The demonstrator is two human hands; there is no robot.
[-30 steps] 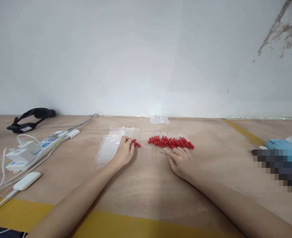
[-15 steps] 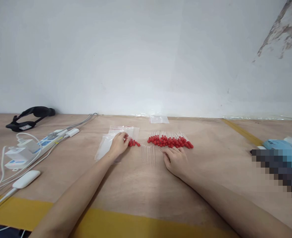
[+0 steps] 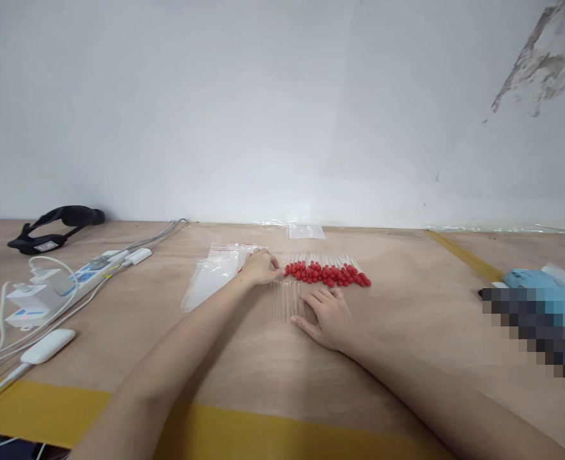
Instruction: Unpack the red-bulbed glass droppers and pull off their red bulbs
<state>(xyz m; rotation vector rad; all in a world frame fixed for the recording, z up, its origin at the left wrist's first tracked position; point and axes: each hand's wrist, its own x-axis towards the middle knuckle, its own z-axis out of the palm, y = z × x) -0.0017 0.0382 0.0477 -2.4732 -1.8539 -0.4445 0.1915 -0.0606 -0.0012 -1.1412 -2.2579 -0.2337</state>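
I see a row of clear tubes lying flat just before the red-capped droppers, long axes running toward the wall; their number blurs. My right hand rests spread beside them; my left hand curls at their far ends, grip unreadable.

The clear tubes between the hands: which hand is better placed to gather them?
Probably the right hand: it lies flat beside the clear tubes, touching them. The left hand sits at their far end.
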